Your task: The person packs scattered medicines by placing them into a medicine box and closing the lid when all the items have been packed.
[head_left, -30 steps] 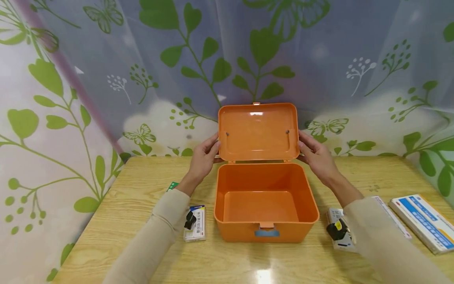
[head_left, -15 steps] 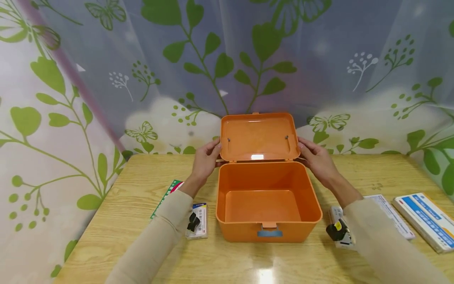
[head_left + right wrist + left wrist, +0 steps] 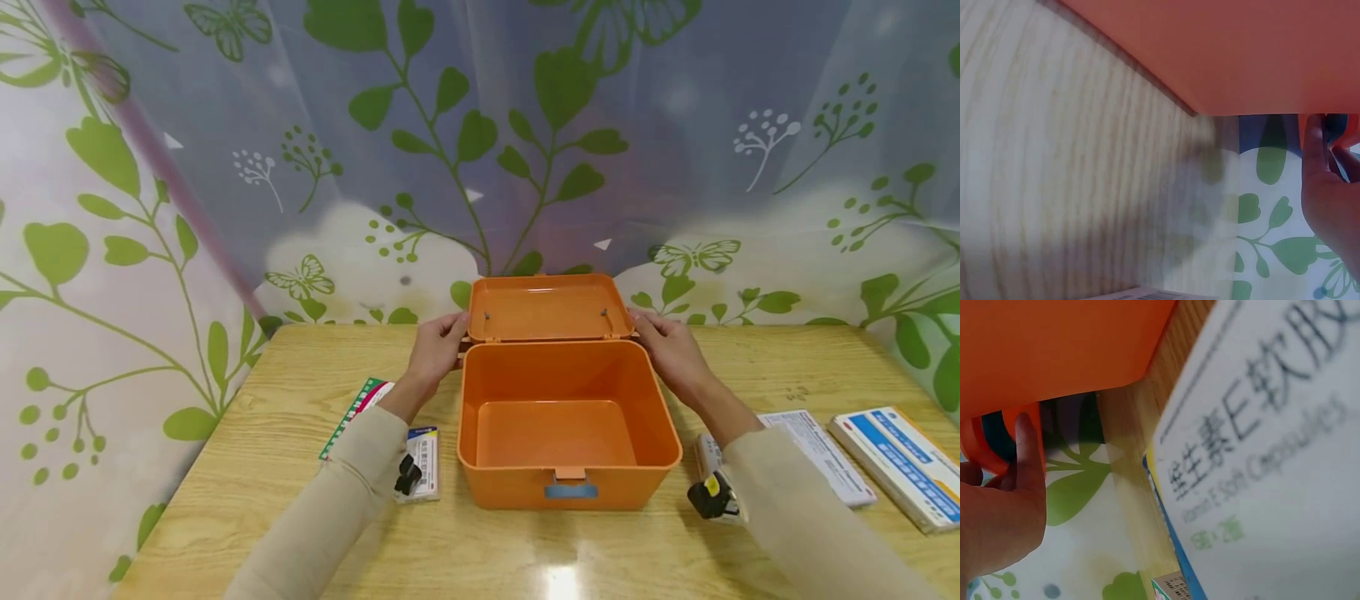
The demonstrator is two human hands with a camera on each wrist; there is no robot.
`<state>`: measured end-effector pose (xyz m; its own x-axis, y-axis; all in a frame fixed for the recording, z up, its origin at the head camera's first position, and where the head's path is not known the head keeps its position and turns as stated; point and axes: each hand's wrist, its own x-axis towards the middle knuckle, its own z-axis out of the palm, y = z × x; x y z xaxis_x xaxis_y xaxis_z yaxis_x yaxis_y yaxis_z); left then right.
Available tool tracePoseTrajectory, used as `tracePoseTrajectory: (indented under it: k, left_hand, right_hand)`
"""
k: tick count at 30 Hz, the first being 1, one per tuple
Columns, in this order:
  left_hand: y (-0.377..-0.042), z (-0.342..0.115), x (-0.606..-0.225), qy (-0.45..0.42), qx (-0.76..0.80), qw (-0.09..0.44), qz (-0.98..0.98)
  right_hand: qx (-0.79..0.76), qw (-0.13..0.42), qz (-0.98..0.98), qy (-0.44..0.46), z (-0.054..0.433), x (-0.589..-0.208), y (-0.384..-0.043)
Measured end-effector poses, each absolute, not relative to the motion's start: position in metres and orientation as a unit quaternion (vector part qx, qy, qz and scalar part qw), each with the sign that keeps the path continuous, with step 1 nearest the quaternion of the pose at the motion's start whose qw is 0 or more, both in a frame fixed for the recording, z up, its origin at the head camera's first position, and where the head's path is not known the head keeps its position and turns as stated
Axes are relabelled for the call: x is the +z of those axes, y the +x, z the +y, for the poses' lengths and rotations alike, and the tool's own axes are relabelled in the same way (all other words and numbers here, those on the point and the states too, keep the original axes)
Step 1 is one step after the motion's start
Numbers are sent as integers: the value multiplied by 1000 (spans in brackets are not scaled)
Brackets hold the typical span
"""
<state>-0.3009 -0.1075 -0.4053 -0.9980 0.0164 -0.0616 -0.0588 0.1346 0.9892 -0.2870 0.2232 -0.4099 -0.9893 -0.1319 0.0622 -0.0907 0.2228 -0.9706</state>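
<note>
Orange lid [image 3: 551,308] leans back behind its open box [image 3: 510,489] on the desk [image 3: 277,400]; left hand [image 3: 437,350] and right hand [image 3: 673,352] have fingers [image 3: 1029,447] clamped on opposite edges, probably to keep the tilt even.

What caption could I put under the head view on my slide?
Left hand and right hand hold the open lid of an empty orange box on a wooden table.

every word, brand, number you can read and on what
"维生素E软胶", cut off by frame: white cardboard box
"Vitamin E Soft Capsules": same box
Too blurred or small: its green line, green-white box, blue-white box, wide white box, smaller pale box
</note>
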Motion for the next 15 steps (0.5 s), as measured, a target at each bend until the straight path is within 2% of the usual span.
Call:
tracePoseTrajectory:
  k: [15]
  left_hand:
    - [-299,-108,-405,-32,684,80,725]
  right_hand:
    - [-621,56,781,-46,222,-408,-283]
